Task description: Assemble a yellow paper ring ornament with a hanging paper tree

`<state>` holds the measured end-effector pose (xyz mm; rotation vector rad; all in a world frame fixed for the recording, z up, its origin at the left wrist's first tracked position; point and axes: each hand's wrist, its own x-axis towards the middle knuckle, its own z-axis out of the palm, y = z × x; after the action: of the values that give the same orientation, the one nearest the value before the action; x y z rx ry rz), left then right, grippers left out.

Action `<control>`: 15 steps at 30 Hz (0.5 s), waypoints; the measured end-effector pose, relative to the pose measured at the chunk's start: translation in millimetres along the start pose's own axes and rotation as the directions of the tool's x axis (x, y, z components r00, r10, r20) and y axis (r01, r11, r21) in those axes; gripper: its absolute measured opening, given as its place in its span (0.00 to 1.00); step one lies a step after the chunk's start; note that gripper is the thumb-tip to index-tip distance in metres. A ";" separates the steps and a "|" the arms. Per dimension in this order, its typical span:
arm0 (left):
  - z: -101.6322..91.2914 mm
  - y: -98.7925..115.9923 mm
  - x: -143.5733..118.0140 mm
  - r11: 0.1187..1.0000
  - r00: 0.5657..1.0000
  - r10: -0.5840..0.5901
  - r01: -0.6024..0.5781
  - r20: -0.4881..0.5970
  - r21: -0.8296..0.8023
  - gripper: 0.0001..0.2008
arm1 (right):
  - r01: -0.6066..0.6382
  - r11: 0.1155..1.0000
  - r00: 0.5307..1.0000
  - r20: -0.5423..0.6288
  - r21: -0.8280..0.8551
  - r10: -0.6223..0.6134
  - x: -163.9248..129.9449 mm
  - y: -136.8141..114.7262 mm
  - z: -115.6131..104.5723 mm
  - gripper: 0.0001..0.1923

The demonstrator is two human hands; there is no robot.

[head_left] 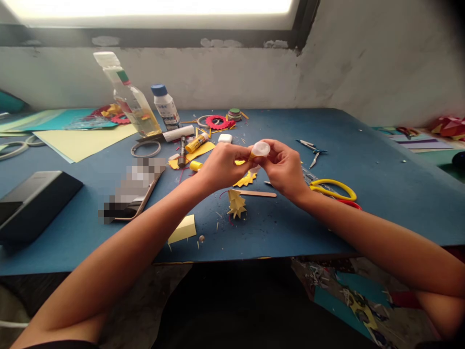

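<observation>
Both hands meet above the middle of the blue table. My left hand is closed, its fingers pinching the left side of a small tube that looks like a glue stick. Its round whitish end faces me, with a bit of yellow at its side. My right hand is closed round the right side of the same tube. Below the hands stands a folded pale-yellow paper star shape. Behind it lies a wooden craft stick. A yellow zigzag paper piece is partly hidden under the hands.
Yellow-handled scissors lie by my right forearm, with a compass beyond. At left are a phone, a dark box and a tape roll. A clear bottle and a blue-capped bottle stand behind.
</observation>
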<state>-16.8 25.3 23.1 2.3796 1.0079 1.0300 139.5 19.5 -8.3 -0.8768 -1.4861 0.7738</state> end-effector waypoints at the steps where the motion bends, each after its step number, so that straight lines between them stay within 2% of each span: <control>1: 0.5 0.2 0.2 1.000 1.000 -0.002 0.002 -0.016 0.015 0.11 | 0.003 1.000 1.000 -0.008 0.012 -0.003 0.2 1.0 0.4 0.11; 9: 1.2 3.9 0.2 0.993 0.997 -0.056 0.061 -0.050 0.097 0.13 | 0.019 0.999 0.999 -0.040 0.029 -0.018 -0.1 6.2 1.3 0.06; 15: 4.2 2.7 0.7 0.992 0.997 -0.040 0.047 -0.062 0.119 0.11 | -0.003 0.995 0.998 -0.057 0.097 0.008 2.8 12.8 1.9 0.08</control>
<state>-12.0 23.9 22.1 2.4232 1.1693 1.0574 138.7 28.4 -18.1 -0.8237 -1.3854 0.8115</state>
